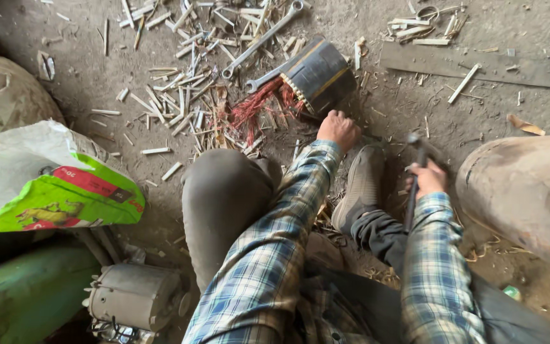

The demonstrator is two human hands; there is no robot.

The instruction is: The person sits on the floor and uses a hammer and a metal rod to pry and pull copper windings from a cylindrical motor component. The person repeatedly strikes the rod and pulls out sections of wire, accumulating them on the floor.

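My left hand is clenched into a fist, pressed down on the dirt floor right at the near edge of the black stator core, which lies on its side just beyond my knee with a tuft of red copper winding spilling out of its left end. Whether I grip a small tool inside that fist I cannot tell. My right hand is wrapped tight around the dark handle of a hammer, whose head sits just above my knuckles, raised near my shoe.

To do this well, I judge I should keep the left fist low and firm against the core so it cannot roll, and bring the hammer down in short, controlled blows with my knuckles out of the line of the strike. The core is round, so a glancing blow could kick it sideways toward the two spanners lying just behind it. Pale slot wedges and splinters are scattered all about the floor, so I should watch my footing and sweep nothing under the core
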